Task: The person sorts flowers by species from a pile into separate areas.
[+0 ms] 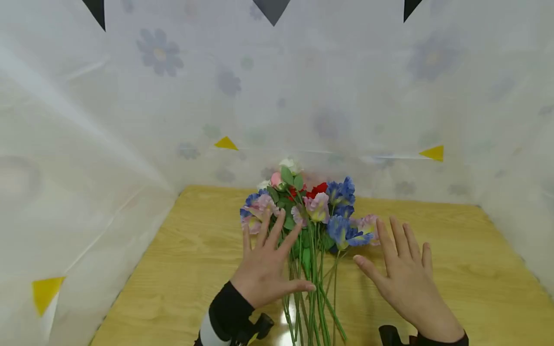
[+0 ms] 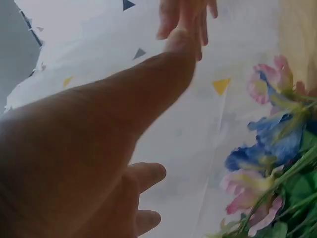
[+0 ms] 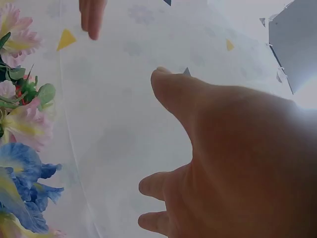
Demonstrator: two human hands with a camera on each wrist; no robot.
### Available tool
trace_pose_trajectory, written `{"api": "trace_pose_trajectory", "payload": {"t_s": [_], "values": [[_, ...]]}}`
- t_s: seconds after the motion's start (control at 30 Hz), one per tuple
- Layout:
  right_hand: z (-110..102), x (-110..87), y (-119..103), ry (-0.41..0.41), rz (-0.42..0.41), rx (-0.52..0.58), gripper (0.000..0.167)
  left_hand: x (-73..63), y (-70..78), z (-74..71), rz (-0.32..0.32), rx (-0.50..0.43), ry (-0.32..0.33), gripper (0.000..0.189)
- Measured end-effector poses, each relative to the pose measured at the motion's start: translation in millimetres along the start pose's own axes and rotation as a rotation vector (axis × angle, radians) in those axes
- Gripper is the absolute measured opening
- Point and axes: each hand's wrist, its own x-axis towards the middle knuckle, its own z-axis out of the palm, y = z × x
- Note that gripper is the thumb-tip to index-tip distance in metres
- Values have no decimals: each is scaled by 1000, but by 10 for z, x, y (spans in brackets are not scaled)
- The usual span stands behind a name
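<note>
A bunch of artificial flowers lies on the wooden table, blooms toward the back and green stems (image 1: 313, 288) toward the front. Among the heads are blue irises (image 1: 339, 228), pink-and-yellow ones (image 1: 318, 207), red petals (image 1: 318, 189) and a white bloom (image 1: 290, 166). My left hand (image 1: 266, 271) hovers over the left side of the bunch with fingers spread, overlapping some stems in the head view. To the right of the stems my right hand (image 1: 407, 283) is held up, fingers straight and apart, its thumb toward the blue iris. Neither hand holds anything. In the left wrist view, blue petals (image 2: 280, 139) appear beside the hand.
The wooden table (image 1: 173, 269) reaches back to a pale flower-printed sheet (image 1: 277, 96) that hangs behind and along the sides. Yellow triangles (image 1: 46, 293) mark the sheet. Camera mounts (image 1: 263, 326) are strapped at both wrists.
</note>
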Motion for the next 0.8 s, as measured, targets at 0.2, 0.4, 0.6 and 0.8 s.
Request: {"api": "trace_pose_trajectory", "payload": {"t_s": [0.2,0.4,0.6,0.8], "values": [[-71,-5,49,-3,5,-3,92,327,285,177,180,139,-204,113],[-136,-27,87,26,1,-7,91,643,512,411,227,294,-365,108],[-188,-57,105,31,-1,16,90,766,587,634,128,374,-475,96],[-277,-78,113,5,-1,55,89,763,535,751,70,332,-484,89]]}}
